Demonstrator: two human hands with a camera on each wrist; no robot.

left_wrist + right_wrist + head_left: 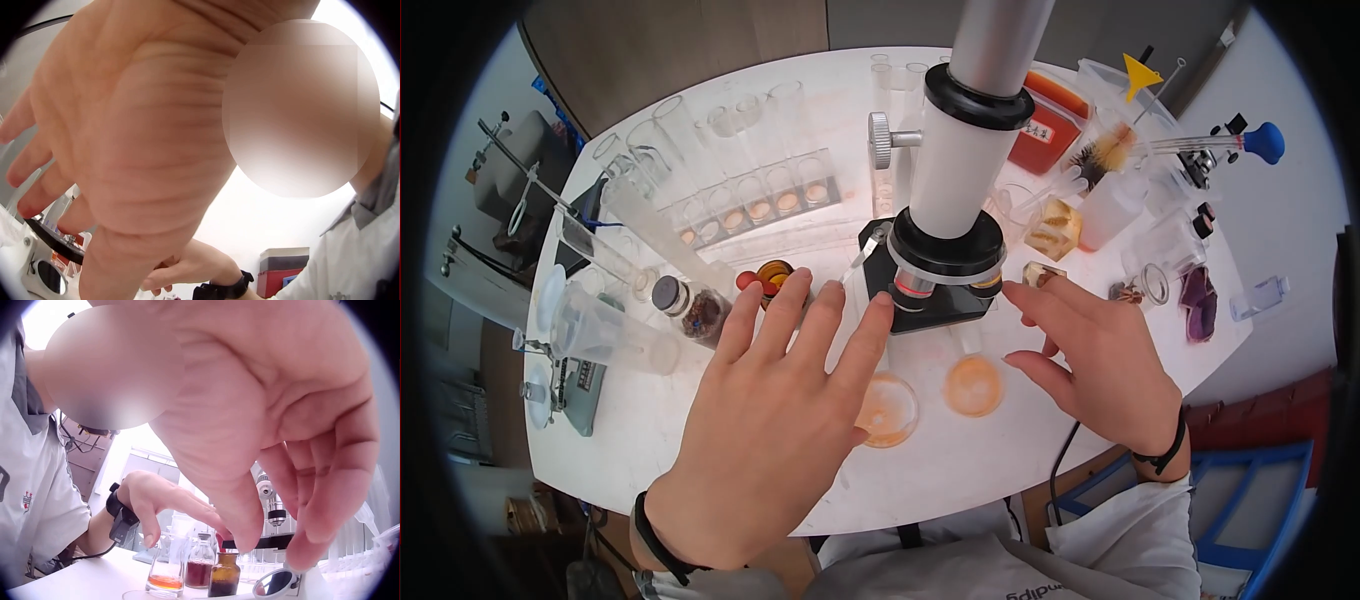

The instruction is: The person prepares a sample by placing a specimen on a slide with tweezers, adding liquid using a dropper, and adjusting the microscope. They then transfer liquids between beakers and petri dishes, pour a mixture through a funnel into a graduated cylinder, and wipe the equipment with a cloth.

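In the head view a white and black microscope [960, 170] stands before me, its black stage [940, 315] under the tube. My left hand [770, 440] is spread palm down, its index fingertip overlapping the stage's left edge. On the other side my right hand [1105, 350] has its index fingertip at the stage's right edge, thumb apart, nothing held. The right wrist view shows that thumb beside the stage, with the round mirror [275, 582] below. Between the hands sit two glass vessels with orange contents, one on the left [888, 410] and one on the right [973, 387].
Left of the microscope are a brown bottle [775, 278], a stoppered bottle [692, 308], a beaker [605, 322] and a test tube rack [750, 205]. To its right stand a red-orange container [1045, 125], a wash bottle [1112, 205], a glass jar [1145, 285] and a purple crystal [1198, 305].
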